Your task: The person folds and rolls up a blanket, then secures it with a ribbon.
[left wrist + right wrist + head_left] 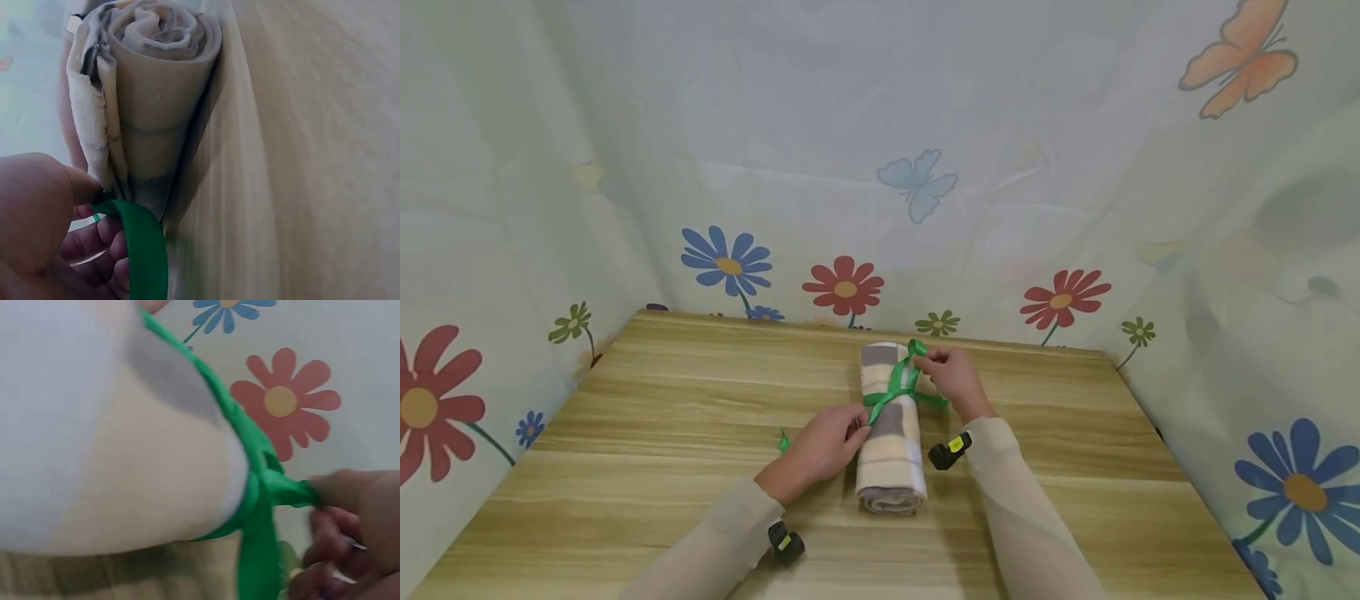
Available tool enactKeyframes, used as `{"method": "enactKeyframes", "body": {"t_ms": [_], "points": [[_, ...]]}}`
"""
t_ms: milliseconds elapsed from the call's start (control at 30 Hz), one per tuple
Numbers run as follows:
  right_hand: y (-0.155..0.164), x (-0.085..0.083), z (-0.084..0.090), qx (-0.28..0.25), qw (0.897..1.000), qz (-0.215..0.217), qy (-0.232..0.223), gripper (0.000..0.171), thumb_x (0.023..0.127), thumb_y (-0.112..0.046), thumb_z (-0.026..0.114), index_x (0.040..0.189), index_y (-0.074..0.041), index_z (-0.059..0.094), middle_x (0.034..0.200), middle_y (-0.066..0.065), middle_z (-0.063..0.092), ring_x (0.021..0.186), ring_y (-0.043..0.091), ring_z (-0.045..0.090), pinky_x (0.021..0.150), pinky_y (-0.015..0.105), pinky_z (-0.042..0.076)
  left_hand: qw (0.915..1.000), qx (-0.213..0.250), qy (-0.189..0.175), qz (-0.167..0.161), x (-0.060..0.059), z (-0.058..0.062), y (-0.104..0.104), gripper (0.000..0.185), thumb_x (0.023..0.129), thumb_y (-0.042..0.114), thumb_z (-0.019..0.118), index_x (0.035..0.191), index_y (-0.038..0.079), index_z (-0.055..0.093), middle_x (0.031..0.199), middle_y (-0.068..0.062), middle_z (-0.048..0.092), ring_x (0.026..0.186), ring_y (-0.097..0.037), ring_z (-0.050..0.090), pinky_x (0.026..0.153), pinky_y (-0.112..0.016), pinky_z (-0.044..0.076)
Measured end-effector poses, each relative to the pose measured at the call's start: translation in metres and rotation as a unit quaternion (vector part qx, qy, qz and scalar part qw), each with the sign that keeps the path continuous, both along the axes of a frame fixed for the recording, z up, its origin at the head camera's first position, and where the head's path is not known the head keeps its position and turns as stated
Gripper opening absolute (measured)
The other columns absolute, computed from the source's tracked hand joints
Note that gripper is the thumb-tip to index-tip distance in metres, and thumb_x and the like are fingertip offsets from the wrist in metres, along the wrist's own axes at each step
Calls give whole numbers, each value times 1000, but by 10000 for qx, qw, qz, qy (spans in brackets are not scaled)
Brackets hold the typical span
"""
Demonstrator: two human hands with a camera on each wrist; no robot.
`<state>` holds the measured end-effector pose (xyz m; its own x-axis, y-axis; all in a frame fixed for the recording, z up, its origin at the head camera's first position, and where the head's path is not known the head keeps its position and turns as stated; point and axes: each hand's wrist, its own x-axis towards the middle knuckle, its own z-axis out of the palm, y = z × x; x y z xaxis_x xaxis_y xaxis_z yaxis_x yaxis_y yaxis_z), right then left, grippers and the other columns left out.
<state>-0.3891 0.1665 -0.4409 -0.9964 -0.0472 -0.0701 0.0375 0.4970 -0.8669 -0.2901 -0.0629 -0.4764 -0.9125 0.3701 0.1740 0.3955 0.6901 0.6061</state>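
Note:
A rolled checked towel [891, 433] in cream, grey and white lies on the wooden table [662, 400], its end towards me. A green ribbon [897, 385] is wrapped round its middle. My left hand [827, 442] pinches one ribbon end at the roll's left side; in the left wrist view the ribbon [147, 250] runs from the fingers [94, 237] beside the towel [153, 106]. My right hand [951, 373] pinches the other end by the far right of the roll; the right wrist view shows its fingers [356, 500] gripping the ribbon [275, 490] against the towel [112, 444].
Flowered, butterfly-printed curtains [925, 183] enclose the table at the back and both sides. A small piece of green ribbon [783, 440] shows left of my left hand. Wrist-worn cameras [786, 543] sit on both sleeves.

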Motion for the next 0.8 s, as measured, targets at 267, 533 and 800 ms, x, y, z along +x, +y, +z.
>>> {"method": "enactKeyframes", "body": {"t_ms": [267, 533, 800], "points": [[-1, 2, 3, 528, 9983, -229, -58, 49, 95, -51, 70, 91, -2, 75, 88, 11, 73, 62, 15, 53, 55, 28, 43, 9998, 54, -150, 146, -3, 1, 2, 22, 103, 27, 63, 84, 19, 57, 67, 6, 51, 60, -8, 46, 55, -24, 38], [3, 7, 7, 1380, 9867, 684, -516, 41, 94, -42, 74, 84, -2, 73, 77, 9, 69, 58, 14, 50, 53, 28, 42, 9992, 99, -105, 368, -9, 6, 12, 20, 102, 28, 64, 87, 17, 57, 72, 3, 52, 64, -10, 48, 58, -25, 39], [2, 0, -5, 500, 9971, -88, 562, 40, 100, -35, 67, 89, 3, 71, 92, 17, 73, 68, 17, 61, 61, 27, 50, 9998, -2, 0, 194, -10, 7, 13, 21, 102, 22, 64, 84, 17, 58, 72, 4, 52, 63, -9, 48, 57, -25, 39]]}}
